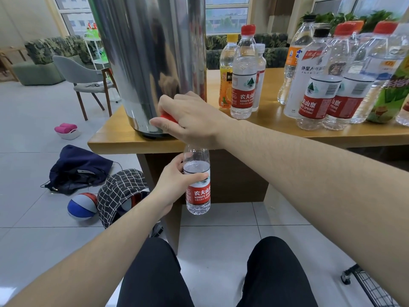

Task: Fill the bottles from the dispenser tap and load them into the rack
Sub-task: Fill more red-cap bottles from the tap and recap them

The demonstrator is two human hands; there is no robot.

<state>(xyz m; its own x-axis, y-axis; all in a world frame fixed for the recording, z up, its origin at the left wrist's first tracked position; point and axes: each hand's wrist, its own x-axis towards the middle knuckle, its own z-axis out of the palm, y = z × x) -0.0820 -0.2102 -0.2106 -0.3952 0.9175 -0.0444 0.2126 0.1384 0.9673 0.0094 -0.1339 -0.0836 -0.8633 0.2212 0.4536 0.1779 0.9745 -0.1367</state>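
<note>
While the left hand (177, 180) grips a clear bottle (197, 185) around its upper body, fingers curled over the red-and-white label, the bottle hangs upright just below the table edge (124, 144), its open neck hidden behind the right wrist. Water level sits near the shoulder, about at the top of the label. Right hand (188, 117) curls over a red tap handle (168, 118) at the base of the steel dispenser (150, 52), thumb alongside it, fingers wrapped on top. Dispenser stands at the table's near left corner. Further right on the tabletop: a cluster of capped bottles (243, 72), then a larger group of mixed bottles (332, 85) at far right. A black wire rack corner on a caster (354, 278) shows at lower right, on the tiled floor. Floor at left: dark bag (77, 169), ball (81, 206), checked cloth (121, 191).
</note>
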